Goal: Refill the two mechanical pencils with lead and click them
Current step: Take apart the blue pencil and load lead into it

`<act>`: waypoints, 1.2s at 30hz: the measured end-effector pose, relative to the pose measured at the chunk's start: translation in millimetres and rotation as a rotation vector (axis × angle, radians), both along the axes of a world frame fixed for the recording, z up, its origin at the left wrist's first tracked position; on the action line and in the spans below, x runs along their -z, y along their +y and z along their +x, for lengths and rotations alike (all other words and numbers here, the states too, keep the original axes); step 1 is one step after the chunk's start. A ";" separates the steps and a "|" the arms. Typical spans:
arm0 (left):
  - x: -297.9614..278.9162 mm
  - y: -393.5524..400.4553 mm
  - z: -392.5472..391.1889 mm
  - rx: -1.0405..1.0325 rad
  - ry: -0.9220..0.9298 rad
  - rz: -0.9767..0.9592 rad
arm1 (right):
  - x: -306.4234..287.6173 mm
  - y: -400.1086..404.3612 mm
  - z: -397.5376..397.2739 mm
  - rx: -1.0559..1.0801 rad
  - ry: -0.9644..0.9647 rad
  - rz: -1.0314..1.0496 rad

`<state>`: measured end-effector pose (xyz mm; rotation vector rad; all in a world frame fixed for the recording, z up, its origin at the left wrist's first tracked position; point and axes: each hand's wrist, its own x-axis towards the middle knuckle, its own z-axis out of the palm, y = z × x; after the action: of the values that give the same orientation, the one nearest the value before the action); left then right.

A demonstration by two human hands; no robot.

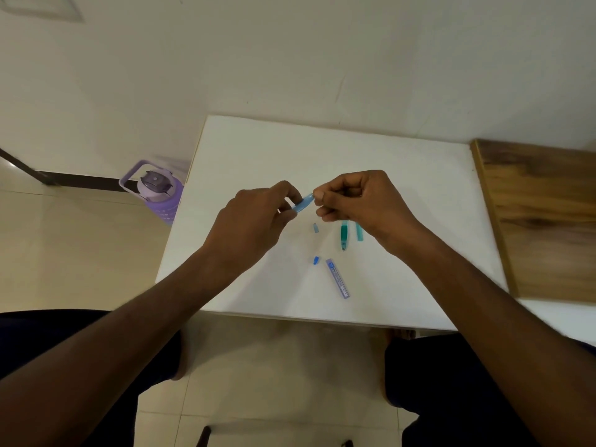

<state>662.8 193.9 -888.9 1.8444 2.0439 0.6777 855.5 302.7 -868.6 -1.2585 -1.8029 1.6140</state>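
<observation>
White tabletop (258,150) lies bare toward its far and left edges, a wooden board (541,217) along its right side. Above the middle, the left hand (254,217) pinches a blue pencil barrel (303,203); the right hand (361,201) pinches at its upper end. Near them lie a green pencil (343,235), a teal piece (359,232), two small blue parts (315,260) and a lead case (337,278). A purple bottle (158,191) stands on the tiled floor.

Both forearms are bare to the edge of view, with no sleeves, watch or rings showing on the left hand (254,217) or right hand (361,201); dark navy clothing (451,382) covers both thighs, and the knees are bare
</observation>
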 end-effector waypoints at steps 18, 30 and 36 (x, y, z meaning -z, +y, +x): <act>2.9 8.7 -6.5 -0.207 -0.484 -0.060 | 38.0 -21.3 -31.4 -0.233 -0.680 0.575; 4.1 3.6 -3.5 -0.065 -0.363 0.019 | 13.2 -10.8 -18.8 0.259 0.279 -0.026; -0.7 1.4 -3.9 -0.062 -0.334 0.015 | 14.4 -8.8 -16.7 0.211 0.244 -0.006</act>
<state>658.9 195.3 -888.2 1.5564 1.8854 0.9494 838.8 293.9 -883.0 -1.1557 -1.4679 1.5785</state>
